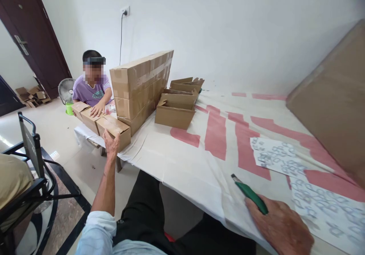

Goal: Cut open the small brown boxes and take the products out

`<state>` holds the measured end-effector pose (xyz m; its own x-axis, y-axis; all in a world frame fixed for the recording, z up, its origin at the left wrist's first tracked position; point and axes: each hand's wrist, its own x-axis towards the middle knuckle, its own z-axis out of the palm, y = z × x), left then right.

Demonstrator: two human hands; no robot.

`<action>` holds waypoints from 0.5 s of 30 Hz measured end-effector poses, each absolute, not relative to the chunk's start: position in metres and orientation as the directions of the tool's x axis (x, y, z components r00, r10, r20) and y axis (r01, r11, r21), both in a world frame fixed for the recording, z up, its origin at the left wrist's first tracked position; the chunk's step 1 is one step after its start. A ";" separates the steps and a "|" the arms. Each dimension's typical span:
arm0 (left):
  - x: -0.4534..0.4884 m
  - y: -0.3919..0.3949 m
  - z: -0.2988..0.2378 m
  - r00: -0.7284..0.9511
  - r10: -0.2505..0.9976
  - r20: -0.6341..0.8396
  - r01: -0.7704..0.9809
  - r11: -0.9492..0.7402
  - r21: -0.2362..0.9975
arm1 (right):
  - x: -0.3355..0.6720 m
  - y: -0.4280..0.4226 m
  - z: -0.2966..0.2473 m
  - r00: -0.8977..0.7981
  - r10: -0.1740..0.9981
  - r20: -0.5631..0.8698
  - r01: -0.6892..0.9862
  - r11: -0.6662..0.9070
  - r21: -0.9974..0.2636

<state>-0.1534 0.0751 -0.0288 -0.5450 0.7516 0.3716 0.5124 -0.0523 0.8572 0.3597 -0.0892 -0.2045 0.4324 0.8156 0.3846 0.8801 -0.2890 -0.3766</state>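
My left hand (111, 144) reaches out with its fingers stretched against the near side of a small cardboard box (112, 125). That box is the nearest in a row, with another cardboard box (89, 120) just beyond it. A co-worker's hand (97, 110) lies on top of the row. My right hand (281, 224), closed, grips a green utility knife (251, 196) above the table's near edge. The knife's tip points up and left, away from me.
A tall stack of taped cartons (139, 91) stands beside the row. Opened boxes (175, 110) sit behind it on the cloth-covered table (182, 160). Sheets of stickers (276, 156) lie at right, below a large cardboard panel (330, 99). A folding chair (34, 160) is at left.
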 end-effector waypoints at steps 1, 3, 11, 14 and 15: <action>-0.149 0.074 -0.035 -0.530 0.760 0.375 0.517 -0.062 0.854 | 0.360 -0.089 -0.204 0.432 0.817 0.382 0.879 -0.286 -0.381; -0.138 0.069 -0.046 -0.490 0.785 0.379 0.522 -0.084 0.849 | 0.359 -0.090 -0.202 0.433 0.817 0.382 0.877 -0.283 -0.388; -0.181 0.109 -0.031 -0.505 0.776 0.377 0.520 -0.075 0.851 | 0.355 -0.092 -0.193 0.424 0.824 0.376 0.890 -0.303 -0.340; -0.210 0.140 -0.020 -0.523 0.769 0.367 0.518 -0.056 0.854 | 0.353 -0.091 -0.190 0.424 0.837 0.348 0.894 -0.325 -0.308; -0.217 0.147 -0.020 -0.518 0.772 0.369 0.520 -0.059 0.852 | 0.352 -0.090 -0.189 0.425 0.838 0.341 0.894 -0.331 -0.301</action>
